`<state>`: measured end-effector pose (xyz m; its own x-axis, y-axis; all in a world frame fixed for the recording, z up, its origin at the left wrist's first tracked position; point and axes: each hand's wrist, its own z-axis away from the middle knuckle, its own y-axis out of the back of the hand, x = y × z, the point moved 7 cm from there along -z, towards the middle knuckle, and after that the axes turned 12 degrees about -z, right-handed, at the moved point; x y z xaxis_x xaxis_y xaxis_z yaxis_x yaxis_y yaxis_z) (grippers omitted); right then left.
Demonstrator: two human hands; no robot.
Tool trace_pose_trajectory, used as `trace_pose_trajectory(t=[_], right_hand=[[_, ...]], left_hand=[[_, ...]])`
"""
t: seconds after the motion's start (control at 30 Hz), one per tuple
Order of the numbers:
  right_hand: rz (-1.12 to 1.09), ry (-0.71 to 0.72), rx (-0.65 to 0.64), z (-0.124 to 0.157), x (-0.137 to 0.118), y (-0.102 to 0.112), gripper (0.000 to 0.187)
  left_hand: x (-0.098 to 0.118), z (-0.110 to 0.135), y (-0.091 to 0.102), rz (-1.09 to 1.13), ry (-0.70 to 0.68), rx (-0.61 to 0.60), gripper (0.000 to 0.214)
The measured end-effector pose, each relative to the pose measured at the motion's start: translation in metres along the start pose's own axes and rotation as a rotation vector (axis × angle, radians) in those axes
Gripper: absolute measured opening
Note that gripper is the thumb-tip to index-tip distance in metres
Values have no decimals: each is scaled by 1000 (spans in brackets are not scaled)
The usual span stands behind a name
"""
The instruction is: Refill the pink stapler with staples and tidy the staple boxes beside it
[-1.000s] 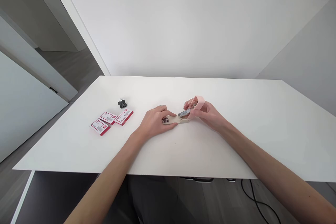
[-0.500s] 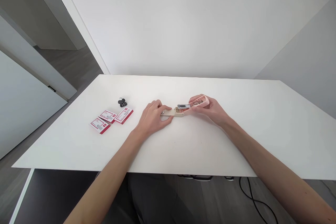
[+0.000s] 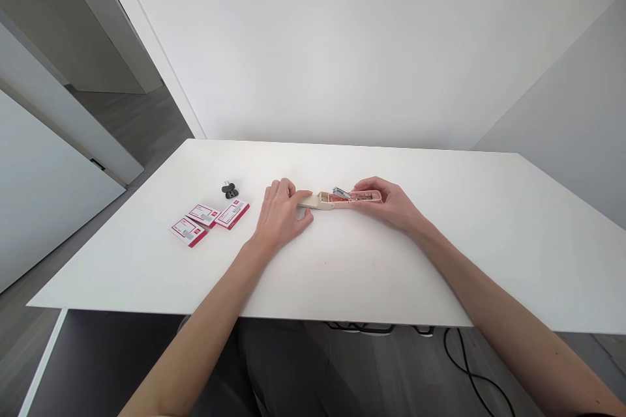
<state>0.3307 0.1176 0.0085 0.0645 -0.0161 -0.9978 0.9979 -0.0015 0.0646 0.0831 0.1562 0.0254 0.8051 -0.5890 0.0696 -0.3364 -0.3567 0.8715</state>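
Observation:
A stapler lies opened out flat on the white table, its cream base toward the left and its pink top turned over toward the right. Its metal staple tray sticks up at an angle near the middle. My left hand grips the cream base between thumb and fingers. My right hand is closed around the pink top, with the fingers along its far side and the thumb along the near side. Whether staples sit inside is too small to tell.
Several things lie left of my hands: three red-and-white cards, or small flat boxes, and a small black object with a metal end. The white table meets a wall behind. Black cables hang below the front edge.
The pink top has swung down to lie nearly flat in line with the base. The metal tray now tilts up from it. Both hands keep their hold, the left slightly further left.

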Motion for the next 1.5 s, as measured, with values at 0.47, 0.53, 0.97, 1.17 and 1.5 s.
trace_pose_trajectory(t=[0.47,0.53,0.97,1.17,1.5], right_hand=[[68,79,0,-5,10,7,45],[81,95,-5,-4,9,7,46],[79,263,162,0,2,18,41],[189,586,487,36,-17,20,22],[161,531,-39,54,-16,-55,14]], left_hand=[[-50,36,35,-251,395,181,39],[-64,50,43,-309,439,186,38],[-54,82,70,-317,289,156,29],[-18,80,71,164,156,83,32],[13,65,43,622,228,-194,46]])
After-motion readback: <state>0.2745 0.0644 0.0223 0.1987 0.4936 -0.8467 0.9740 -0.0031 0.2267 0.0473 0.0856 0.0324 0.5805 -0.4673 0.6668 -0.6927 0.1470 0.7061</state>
